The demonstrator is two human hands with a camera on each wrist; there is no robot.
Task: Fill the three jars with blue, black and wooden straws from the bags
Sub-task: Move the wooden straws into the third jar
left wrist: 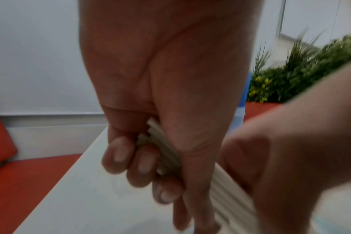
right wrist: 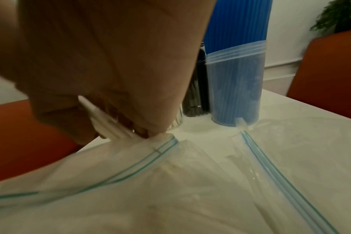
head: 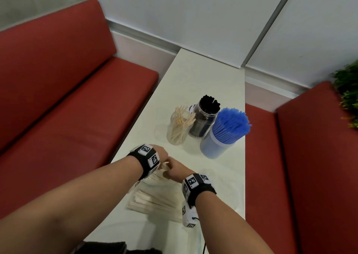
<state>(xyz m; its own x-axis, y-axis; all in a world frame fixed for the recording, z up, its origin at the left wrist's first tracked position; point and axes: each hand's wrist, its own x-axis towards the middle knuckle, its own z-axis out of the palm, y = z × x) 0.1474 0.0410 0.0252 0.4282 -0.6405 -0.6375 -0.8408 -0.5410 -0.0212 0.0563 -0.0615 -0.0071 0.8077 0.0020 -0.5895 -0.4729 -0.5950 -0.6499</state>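
Three jars stand mid-table: one part full of wooden straws (head: pixel 179 127), one packed with black straws (head: pixel 205 116), one packed with blue straws (head: pixel 224 133). Nearer to me lies a clear zip bag (head: pixel 155 201) of wooden straws. At its mouth my left hand (head: pixel 161 158) grips a bundle of wooden straws (left wrist: pixel 167 152), fingers curled round it. My right hand (head: pixel 172 169) meets it from the right, and its fingers pinch the same pale straws (right wrist: pixel 108 125) just above the bag's zip edge (right wrist: pixel 162 150). The straws' far ends are hidden by the hands.
The narrow white table (head: pixel 203 75) runs between two red benches (head: pixel 58 102), with the wall at its far end. A second clear zip bag (right wrist: pixel 291 158) lies flat to the right, its edge raised before the blue jar (right wrist: pixel 236 88). A green plant (head: pixel 346 91) stands at the right.
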